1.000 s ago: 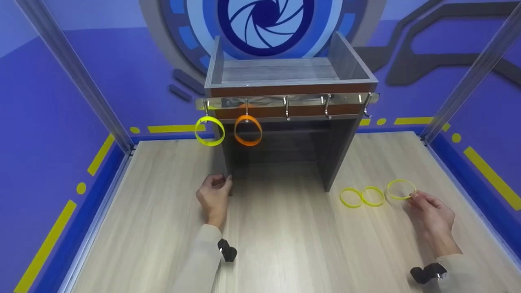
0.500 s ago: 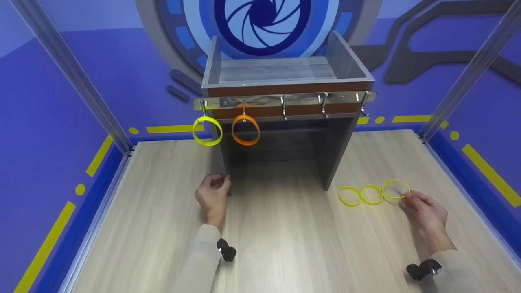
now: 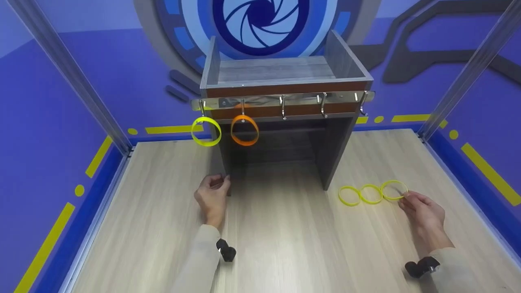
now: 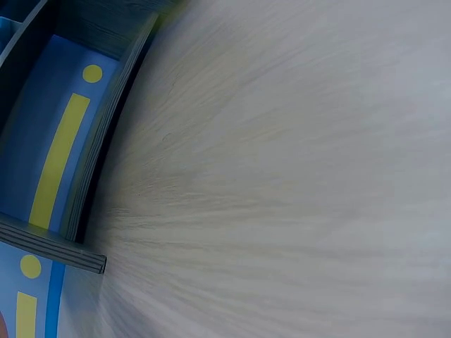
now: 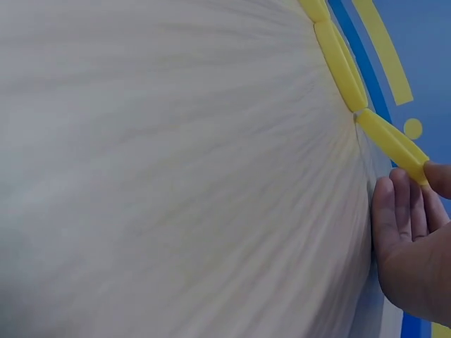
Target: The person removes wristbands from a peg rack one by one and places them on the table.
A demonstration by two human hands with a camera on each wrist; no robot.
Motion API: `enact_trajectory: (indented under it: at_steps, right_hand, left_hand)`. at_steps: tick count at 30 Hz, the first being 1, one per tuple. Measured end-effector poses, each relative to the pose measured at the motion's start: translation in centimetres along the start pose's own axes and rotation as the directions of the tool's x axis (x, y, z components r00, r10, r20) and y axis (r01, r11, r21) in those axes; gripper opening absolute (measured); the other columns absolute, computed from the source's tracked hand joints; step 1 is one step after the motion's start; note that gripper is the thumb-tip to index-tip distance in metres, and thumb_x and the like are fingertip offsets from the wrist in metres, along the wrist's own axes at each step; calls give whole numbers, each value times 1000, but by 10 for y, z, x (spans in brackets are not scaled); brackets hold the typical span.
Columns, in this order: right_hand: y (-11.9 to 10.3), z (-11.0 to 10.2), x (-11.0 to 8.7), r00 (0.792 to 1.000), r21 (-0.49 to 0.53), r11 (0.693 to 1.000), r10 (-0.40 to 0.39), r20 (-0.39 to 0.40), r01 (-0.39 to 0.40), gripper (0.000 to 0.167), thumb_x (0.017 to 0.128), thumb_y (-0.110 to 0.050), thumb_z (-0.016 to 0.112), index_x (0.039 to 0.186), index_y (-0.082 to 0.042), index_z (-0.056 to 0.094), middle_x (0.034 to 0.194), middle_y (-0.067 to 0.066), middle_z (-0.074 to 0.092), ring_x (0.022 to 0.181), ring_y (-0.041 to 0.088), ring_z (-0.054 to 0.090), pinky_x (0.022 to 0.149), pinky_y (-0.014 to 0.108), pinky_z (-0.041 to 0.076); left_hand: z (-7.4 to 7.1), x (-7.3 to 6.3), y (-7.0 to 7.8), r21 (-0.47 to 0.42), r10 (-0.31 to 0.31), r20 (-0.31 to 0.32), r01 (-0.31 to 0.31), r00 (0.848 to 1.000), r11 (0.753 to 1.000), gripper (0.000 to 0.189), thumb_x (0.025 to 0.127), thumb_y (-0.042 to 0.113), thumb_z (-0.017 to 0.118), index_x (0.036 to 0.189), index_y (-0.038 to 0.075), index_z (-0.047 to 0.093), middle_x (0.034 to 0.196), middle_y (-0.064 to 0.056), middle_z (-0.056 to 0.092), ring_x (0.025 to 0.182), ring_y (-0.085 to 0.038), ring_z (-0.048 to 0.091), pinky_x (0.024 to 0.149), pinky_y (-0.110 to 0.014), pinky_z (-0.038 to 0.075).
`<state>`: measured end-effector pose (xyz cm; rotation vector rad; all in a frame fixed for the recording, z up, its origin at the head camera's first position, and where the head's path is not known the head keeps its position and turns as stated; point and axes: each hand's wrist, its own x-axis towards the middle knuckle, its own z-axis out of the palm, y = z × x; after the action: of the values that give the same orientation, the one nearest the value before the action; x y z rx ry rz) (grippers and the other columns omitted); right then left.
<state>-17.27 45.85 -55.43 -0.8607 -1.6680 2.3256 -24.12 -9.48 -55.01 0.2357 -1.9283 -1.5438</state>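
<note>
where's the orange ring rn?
Head view, left of centre: the orange ring hangs on the second hook from the left on the rack, beside a hanging yellow ring.

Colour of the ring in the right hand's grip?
Yellow; the ring shows best in the right wrist view.

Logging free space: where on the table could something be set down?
Bare table lies between the left hand and right hand, in front of the shelf; another patch lies left of the left hand, toward the wall. Crowded: right of the shelf front, where three yellow rings form a row ending at the right hand.
</note>
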Motion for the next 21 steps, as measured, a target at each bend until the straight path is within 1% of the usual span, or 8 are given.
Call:
enact_trajectory:
  at_steps: [2,4,7,9,11,15,19,21]
  right_hand:
    - [0,0,0,1000,-27,1000,4,-3,-4,8,103,-9,71,100,-15,76,90,-4,77,85,10,77,81,26,61]
    - [0,0,1,1000,-62,998,14,-15,-15,5,103,-11,71,107,-13,74,90,-5,77,85,9,76,81,25,61]
    - [0,-1,2,998,-127,992,17,-52,-23,18,103,-13,71,121,-9,69,90,-7,75,85,8,75,80,24,61]
    - [-1,-1,2,996,-164,986,8,-84,-22,24,103,-13,71,126,-8,67,89,-8,73,84,6,74,79,22,60]
    - [-1,-1,2,994,-189,982,-5,-111,-16,25,102,-12,72,127,-7,68,90,-9,71,83,5,73,78,21,60]
    - [-2,-2,0,991,-196,980,-15,-133,-11,19,100,-13,75,119,-11,72,91,-8,69,83,5,73,77,20,60]
    - [-4,1,-3,992,-189,982,-22,-121,-2,18,100,-17,77,116,-14,72,92,-9,71,83,6,74,76,20,60]
    - [-6,5,-6,994,-176,984,-42,-105,23,18,98,-17,79,115,-14,73,93,-9,72,84,6,74,76,20,60]
  left_hand:
    - [0,0,0,-2,0,-2,0,1000,1000,15,81,1,89,85,0,75,85,-12,77,75,-29,77,64,-14,55]
    - [0,0,0,-6,-3,-3,3,1000,1000,15,81,1,88,85,0,75,85,-12,77,75,-29,77,63,-14,55]
    - [0,0,1,-6,-9,-4,9,1000,1000,15,81,1,88,85,0,74,85,-12,77,74,-28,77,64,-15,55]
    - [0,0,1,-5,-14,-6,14,1000,1000,15,81,1,88,85,0,74,85,-12,77,74,-28,77,64,-15,56]
    - [-1,0,1,-4,-17,-9,17,1000,1000,15,80,1,89,85,0,74,85,-12,77,74,-28,77,63,-15,56]
    - [-1,0,1,-18,-26,-11,26,1000,1000,16,80,1,89,86,0,74,85,-12,77,74,-28,77,63,-15,56]
    - [0,0,2,-43,-40,-4,39,999,998,16,80,2,89,86,-1,74,84,-12,77,75,-29,77,62,-17,57]
    - [0,0,2,-45,-46,0,46,999,998,16,80,2,89,86,0,74,84,-12,77,75,-29,77,62,-17,57]
